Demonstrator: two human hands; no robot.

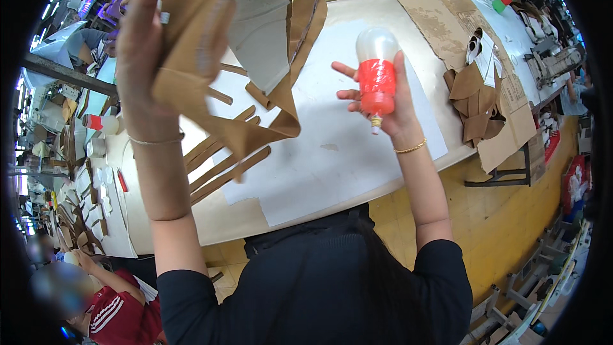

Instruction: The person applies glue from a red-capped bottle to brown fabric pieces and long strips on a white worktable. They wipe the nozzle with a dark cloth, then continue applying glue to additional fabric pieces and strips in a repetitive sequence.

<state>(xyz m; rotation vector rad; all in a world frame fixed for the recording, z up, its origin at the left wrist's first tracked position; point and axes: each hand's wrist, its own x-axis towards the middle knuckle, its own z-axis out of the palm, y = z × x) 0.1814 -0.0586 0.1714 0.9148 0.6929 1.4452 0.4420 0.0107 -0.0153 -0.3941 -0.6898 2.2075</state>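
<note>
My left hand (142, 51) is raised at the upper left, holding up a large brown leather-like piece (185, 83) with a pale edge line; its grip is partly blurred. The piece hangs in folds over the table, and its strap-like part (305, 32) loops to the right. In my right hand (403, 112) is a clear squeeze bottle (377, 80) wrapped in red tape, its narrow nozzle pointing down. Two of that hand's fingers stick out to the left of the bottle. Beneath the raised piece, several brown strips (236, 169) lie on the table.
White paper (300, 188) covers the middle of the table (150, 217). On the right, brown pieces (476, 99) lie on cardboard (440, 16). Another red-wrapped bottle (102, 123) and a red pen-like tool (122, 181) lie left. A person in a red shirt (121, 310) works at the lower left.
</note>
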